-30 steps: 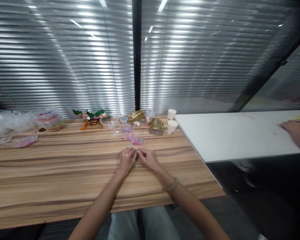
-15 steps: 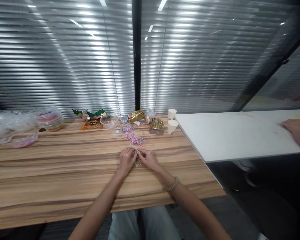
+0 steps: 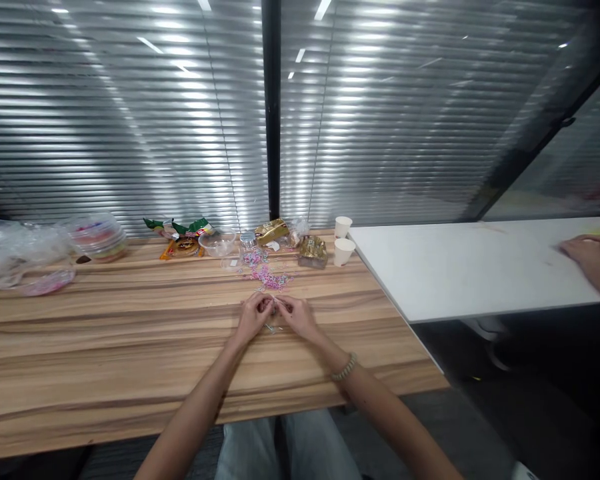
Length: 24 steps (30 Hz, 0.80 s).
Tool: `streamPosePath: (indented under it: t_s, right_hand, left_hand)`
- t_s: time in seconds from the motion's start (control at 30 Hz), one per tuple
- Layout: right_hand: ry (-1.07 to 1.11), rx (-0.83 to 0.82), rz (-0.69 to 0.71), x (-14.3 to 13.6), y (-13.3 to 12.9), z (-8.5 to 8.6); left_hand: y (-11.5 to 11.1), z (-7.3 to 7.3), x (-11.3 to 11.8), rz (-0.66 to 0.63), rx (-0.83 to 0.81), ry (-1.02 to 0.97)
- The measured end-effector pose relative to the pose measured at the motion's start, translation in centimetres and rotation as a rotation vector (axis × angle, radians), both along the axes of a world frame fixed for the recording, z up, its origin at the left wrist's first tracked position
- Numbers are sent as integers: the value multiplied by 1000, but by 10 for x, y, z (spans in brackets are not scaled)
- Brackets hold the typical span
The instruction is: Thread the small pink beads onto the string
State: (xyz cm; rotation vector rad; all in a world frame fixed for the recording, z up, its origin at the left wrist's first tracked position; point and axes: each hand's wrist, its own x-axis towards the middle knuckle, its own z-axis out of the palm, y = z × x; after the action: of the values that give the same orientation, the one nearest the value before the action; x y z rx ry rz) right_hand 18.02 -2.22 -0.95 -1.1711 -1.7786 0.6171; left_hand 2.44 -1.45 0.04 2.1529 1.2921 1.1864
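Observation:
My left hand point(image 3: 254, 316) and my right hand point(image 3: 298, 316) meet fingertip to fingertip just above the wooden table point(image 3: 130, 360). Both are closed in a pinch, and what lies between the fingertips is too small to name. Just beyond them lies a loose heap of small pink, purple and pale beads point(image 3: 273, 279). A few thin pale bits point(image 3: 273, 328) rest on the wood below my fingers. A beaded bracelet point(image 3: 345, 367) circles my right wrist.
Behind the beads stand a clear bowl point(image 3: 217, 245), a small jar point(image 3: 248, 241), gold packets point(image 3: 313, 250) and two paper cups point(image 3: 344, 252). Snack bags point(image 3: 180, 230), stacked clear tubs point(image 3: 97, 238) and plastic bags point(image 3: 25, 247) sit left. Another person's hand point(image 3: 580, 250) rests on the white table point(image 3: 460, 267).
My left hand's fingers have curled in slightly more, rounding against the thumb. My right hand keeps its pinch in nearly the same spot. The view has shifted very slightly.

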Motion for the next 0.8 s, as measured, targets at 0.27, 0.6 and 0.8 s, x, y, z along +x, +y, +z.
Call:
streamPosePath:
  t_s: [0.27,0.6,0.8]
  right_hand:
    - [64,-2,15,-1,1,0]
    - [121,-14,16,-2,3,-1]
    - [186,-60,30,-3,4,-4]
  left_hand:
    - [-1,4,1,-68,-32,-31]
    - [1,-1,1,-36,-1,15]
    - [0,-2,1,24,64,46]
